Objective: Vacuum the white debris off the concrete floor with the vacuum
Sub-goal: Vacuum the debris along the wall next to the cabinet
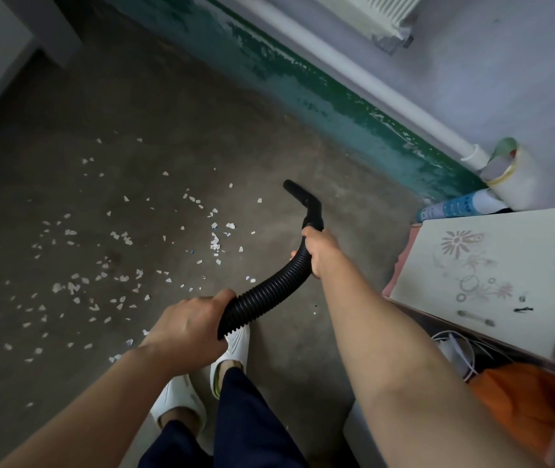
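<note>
Grey concrete floor (168,106) all round, bounded by a green-painted wall base (303,82) from 12 to 2 o'clock. Strewn across it from 7 to 11 o'clock, white debris (100,265), densest just left of centre.

Grips the vacuum hose (269,293) two-handed. Right hand (320,253) at centre, fingers wrapped round the ribbed tube just below the rigid nozzle (304,201). Left hand (188,327) toward 6 o'clock, fingers curled tight round the hose lower down. Points the nozzle tip toward 11 o'clock, over bare floor just to the 3 o'clock side of the nearest chips.

Looks to be early in the sweeping step, with most of the scatter not yet picked up. Next move probably calls for swinging the tip toward 9 o'clock, lowering it onto the chips and working outward in passes.

Cannot tell whether the tip touches the floor or hovers. No sight of the vacuum body; hose lost behind the left hand. Fingertips mostly hidden round the tube. Cabinet (492,275) at 3 o'clock, cut off by the frame edge.
</note>
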`<state>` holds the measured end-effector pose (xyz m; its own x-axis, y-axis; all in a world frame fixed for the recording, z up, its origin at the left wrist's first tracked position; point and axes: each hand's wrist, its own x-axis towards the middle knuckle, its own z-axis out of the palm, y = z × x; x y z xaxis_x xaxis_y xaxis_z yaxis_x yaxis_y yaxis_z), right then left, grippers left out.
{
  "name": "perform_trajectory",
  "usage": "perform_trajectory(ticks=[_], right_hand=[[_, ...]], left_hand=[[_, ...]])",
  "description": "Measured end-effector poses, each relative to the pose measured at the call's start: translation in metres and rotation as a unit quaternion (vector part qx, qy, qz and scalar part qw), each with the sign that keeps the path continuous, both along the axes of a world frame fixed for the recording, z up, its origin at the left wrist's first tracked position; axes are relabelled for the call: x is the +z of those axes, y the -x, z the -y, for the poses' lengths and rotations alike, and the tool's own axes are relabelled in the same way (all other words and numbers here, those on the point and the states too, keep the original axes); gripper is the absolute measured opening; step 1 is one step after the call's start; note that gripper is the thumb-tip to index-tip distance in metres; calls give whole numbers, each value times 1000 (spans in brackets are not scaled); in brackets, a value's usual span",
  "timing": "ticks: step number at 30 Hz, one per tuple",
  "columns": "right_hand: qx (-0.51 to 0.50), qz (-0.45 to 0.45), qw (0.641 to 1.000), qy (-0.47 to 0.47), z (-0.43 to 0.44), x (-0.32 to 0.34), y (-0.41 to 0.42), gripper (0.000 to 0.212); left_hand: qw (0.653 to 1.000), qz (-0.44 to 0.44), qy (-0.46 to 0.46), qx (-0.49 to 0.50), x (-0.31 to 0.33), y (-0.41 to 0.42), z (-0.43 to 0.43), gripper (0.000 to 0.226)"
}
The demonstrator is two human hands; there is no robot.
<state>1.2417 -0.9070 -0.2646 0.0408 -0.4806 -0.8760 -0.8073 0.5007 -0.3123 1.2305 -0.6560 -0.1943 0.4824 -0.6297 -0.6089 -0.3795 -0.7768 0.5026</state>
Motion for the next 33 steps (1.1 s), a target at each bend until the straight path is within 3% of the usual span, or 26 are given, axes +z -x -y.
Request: perform_trajectory(ticks=[4,7,9,13,17,26,33], right_hand=[[78,-12,994,77,-11,-6,-2,39],[186,-31,975,118,-26,-5,-1,53],[245,-45,959,136,-37,-5,3,64],[302,-70,936,165,-64,-11,14,66],[322,-84,926,179,-92,-19,32,68],[235,-83,950,187,-114,-38,70,59],[265,-68,942,196,-109,-41,56,49]], left_hand=[[1000,-1,-4,10,-11,-2,-10,39],[999,17,-17,32,-16,4,-25,47],[998,43,-10,43,-16,14,-39,61],[994,103,20,16,-14,34,-69,90],[989,140,37,-27,-13,52,-98,105],[989,129,58,-52,-19,75,-124,101],[991,115,59,-31,-26,71,-119,101]])
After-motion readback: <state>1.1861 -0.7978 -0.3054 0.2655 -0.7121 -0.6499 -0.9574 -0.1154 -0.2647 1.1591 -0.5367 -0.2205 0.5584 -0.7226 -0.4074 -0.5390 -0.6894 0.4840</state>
